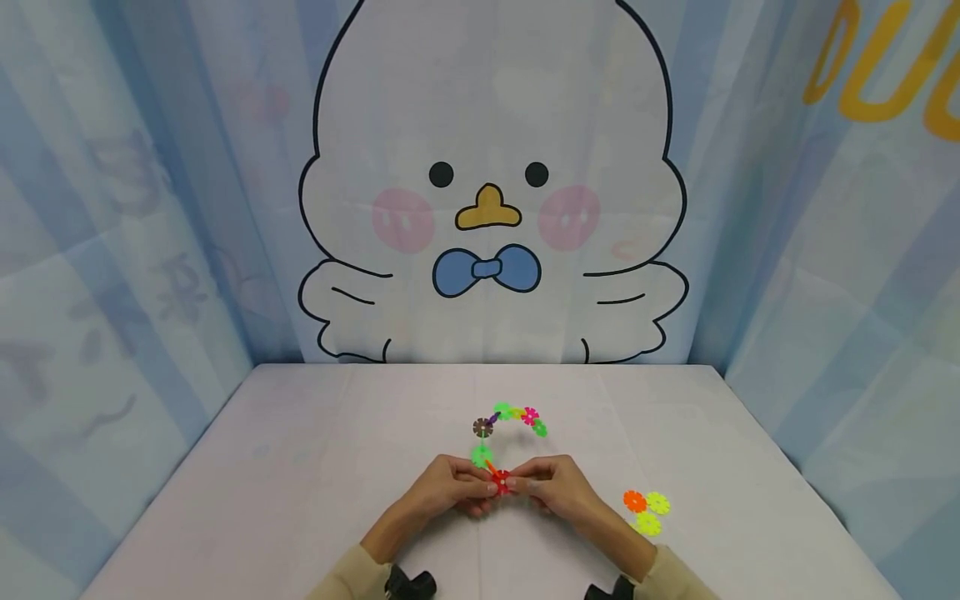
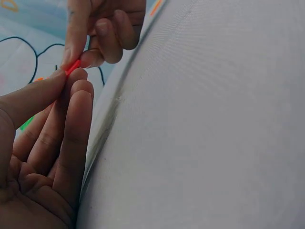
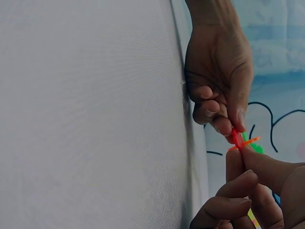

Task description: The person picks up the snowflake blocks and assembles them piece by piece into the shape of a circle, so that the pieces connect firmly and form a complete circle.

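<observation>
A red notched plastic disc [image 1: 502,481], a snowflake-shaped linking piece, is pinched from both sides. My left hand [image 1: 456,485] grips its left edge between thumb and fingers, while my right hand [image 1: 553,485] pinches the right edge. Seen edge-on in the right wrist view, the red disc [image 3: 237,138] has an orange disc [image 3: 251,140] slotted across it. From there a curved chain runs away from me: a green disc [image 1: 482,456], a brown one [image 1: 483,428], a purple one, another green, a yellow, a pink [image 1: 530,415] and a green end disc [image 1: 540,428]. Fingers partly cover the red disc.
To the right of my right hand lie three loose discs on the white table [image 1: 300,467]: one orange [image 1: 634,501] and two yellow [image 1: 657,502]. Printed curtains enclose the table at the back and both sides.
</observation>
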### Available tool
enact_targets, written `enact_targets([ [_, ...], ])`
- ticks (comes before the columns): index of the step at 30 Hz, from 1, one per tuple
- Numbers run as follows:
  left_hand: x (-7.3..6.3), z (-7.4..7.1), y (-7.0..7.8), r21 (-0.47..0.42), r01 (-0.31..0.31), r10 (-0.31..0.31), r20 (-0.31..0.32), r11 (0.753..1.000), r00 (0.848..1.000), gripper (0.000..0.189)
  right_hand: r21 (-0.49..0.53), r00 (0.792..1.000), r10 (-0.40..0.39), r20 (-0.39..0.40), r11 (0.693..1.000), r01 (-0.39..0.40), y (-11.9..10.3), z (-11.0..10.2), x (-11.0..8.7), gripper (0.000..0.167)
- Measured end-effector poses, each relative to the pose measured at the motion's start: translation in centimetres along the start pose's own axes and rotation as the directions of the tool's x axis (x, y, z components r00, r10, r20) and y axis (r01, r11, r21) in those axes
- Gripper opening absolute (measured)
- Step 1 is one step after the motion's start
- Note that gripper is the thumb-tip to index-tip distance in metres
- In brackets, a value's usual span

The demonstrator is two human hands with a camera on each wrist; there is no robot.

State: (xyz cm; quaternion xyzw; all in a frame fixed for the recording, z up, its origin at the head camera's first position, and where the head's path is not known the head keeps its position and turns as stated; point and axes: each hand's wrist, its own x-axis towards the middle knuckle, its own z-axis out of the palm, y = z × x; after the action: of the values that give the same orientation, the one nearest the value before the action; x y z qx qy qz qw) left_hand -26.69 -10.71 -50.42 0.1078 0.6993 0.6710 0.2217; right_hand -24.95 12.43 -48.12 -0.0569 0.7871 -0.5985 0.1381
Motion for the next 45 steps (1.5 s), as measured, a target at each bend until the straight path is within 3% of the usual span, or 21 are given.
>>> enact_targets([
  [20, -0.2, -0.2, 0.0, -0.017, -0.007, 0.006, -0.008, 1.000, 1.000, 0.024, -0.024, 0.999, -0.040, 0.024, 0.999, 0.041, 0.0, 0.1, -0.2, 0.025],
  [26, -0.2, -0.2, -0.1, -0.023, -0.002, 0.002, -0.001, 1.000, 1.000, 0.023, -0.121, 0.999, -0.044, 0.031, 0.991, 0.047, 0.2, -1.2, -0.6, 0.025],
  [34, -0.2, -0.3, 0.2, -0.030, 0.006, -0.006, -0.008, 1.000, 1.000, 0.023, -0.312, 0.997, -0.069, 0.029, 0.947, 0.075, 1.0, -5.3, -1.4, 0.018],
  [39, -0.1, -0.3, 0.1, -0.027, 0.007, -0.007, -0.007, 1.000, 1.000, 0.023, -0.448, 0.995, -0.092, 0.029, 0.889, 0.096, 1.6, -8.2, -2.1, 0.015],
  [45, 0.0, -0.4, 0.1, -0.025, 0.007, -0.007, -0.012, 1.000, 1.000, 0.022, -0.539, 0.993, -0.114, 0.016, 0.836, 0.105, 1.9, -11.4, -3.0, 0.017],
])
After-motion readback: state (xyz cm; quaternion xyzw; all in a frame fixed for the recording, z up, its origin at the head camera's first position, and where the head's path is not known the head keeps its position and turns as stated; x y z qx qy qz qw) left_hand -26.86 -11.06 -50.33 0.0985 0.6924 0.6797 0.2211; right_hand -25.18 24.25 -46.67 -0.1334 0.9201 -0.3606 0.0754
